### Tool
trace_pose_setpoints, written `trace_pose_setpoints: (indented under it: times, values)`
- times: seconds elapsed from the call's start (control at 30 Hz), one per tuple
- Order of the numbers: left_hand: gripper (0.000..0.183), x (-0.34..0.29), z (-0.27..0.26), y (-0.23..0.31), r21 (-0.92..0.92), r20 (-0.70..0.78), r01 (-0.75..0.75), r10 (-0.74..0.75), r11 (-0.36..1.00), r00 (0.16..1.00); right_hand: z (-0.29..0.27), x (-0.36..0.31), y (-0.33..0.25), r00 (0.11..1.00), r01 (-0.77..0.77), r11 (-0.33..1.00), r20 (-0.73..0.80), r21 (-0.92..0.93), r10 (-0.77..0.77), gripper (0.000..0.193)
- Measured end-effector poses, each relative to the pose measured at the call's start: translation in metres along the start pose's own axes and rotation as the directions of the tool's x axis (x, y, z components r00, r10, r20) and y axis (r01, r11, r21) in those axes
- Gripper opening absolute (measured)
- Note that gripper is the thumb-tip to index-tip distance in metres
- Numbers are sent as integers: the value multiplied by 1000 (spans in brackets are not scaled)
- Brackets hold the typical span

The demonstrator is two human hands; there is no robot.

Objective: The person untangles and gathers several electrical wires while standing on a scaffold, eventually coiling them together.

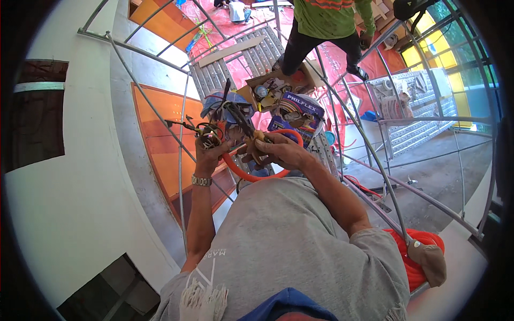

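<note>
My left hand (209, 152), with a metal watch on its wrist, is closed around the end of an orange flexible conduit (239, 168) and a bunch of dark wires (210, 136). The wires stick out above the fingers, their loose ends pointing left. From there the conduit curves in a loop in front of my chest and passes behind my right hand (281, 151). That hand is closed on a long dark tool (242, 119) with a tan part by the thumb; its exact kind is unclear. Both hands are close together, fingertips partly hidden.
Beyond my hands stand an open cardboard box (308, 80) of small parts and a blue printed box (301, 106). Metal scaffold tubes (364, 136) surround me, with perforated planks (262, 51) ahead. Another person in a green top (329, 18) stands at the far side. A white wall (69, 203) rises left.
</note>
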State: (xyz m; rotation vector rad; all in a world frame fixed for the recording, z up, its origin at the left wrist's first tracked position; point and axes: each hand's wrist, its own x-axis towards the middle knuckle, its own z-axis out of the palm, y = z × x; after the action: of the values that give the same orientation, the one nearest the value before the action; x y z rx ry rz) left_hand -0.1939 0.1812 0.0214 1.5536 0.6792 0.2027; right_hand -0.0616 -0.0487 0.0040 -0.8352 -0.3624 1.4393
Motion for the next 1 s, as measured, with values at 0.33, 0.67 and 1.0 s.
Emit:
trace_pose_setpoints:
  times: [0.33, 0.67, 1.0]
  values:
    - [36, -3, -8, -16, 24, 30, -38, 37, 999, 999, -2, 6, -1, 981, 39, 995, -185, -94, -56, 35]
    - [18, 3, 24, -7, -173, -134, -5, -19, 985, 991, -7, 5, 49, 696, -181, 384, -394, -906, -601, 41]
    - [17, 17, 38, -12, -321, -103, 93, -132, 942, 986, -24, 4, 52, 688, 19, 512, -360, -859, -631, 32]
